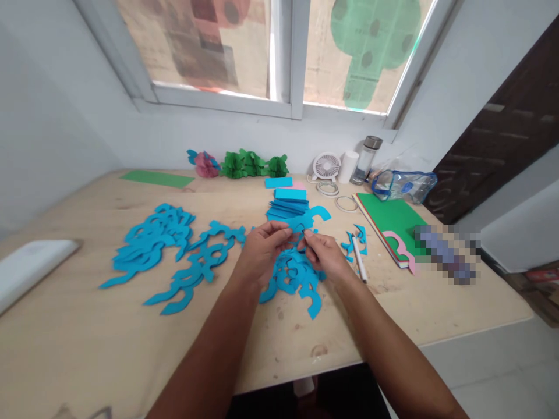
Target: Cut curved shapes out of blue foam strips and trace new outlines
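My left hand [267,243] is closed in a pinch on a blue paper cut-out [321,213], whose curved end sticks out to the upper right. Thumb and fingers of my right hand [322,251] pinch the near edge of the same cut-out, close to the left fingertips. Beneath both hands lies a loose pile of curvy blue cut-outs [292,272]. Just behind them is a stack of folded blue paper strips [287,208]. Small blue scraps [360,234] and a white marker [358,257] lie right of my right hand.
Two heaps of blue cut-outs [151,235] [201,265] spread to the left. Green sheets [388,218] with a pink cut-out [399,247] lie right. A small fan [326,166], tape rings [346,203], a bottle [365,160] and paper honeycomb shapes [251,164] line the back.
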A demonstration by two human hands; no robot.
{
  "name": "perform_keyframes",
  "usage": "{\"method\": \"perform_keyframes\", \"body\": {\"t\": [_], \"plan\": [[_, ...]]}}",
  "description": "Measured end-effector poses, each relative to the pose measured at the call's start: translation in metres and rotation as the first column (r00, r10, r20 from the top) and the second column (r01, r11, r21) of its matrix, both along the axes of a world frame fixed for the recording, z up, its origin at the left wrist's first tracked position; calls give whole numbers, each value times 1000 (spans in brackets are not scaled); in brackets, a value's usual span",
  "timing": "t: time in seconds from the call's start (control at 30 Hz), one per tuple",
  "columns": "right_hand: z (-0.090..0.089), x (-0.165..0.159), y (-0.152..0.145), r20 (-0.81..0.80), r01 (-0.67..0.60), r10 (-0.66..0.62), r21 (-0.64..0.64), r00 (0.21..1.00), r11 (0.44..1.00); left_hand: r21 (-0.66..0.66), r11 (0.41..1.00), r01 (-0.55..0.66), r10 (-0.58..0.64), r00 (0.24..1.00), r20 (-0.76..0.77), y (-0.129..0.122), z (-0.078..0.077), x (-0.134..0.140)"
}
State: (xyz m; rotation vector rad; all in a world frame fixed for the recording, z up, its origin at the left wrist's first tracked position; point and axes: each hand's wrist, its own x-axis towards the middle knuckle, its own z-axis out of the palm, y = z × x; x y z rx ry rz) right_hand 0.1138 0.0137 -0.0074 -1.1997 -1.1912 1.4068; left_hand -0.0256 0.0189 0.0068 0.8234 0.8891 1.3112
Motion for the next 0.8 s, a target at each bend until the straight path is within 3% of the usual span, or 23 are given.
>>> {"method": "perform_keyframes", "body": {"t": [0.13,0.27,0.47,0.8], "plan": [[-1,-6,-2,-27,35,-35,12,999,999,-47,998,-42,49,985,164,0,-5,9],[-3,-9,-3,-55,77,-76,19,996,997,-83,995,-60,78,970,230,0,-10,12],[-8,-4,2,-61,122,-118,70,991,990,-115,993,10,13,980,199,-1,-16,16],[-7,-5,-1,43,88,-94,137,995,987,-35,994,-102,105,989,102,-8,-6,24]]}}
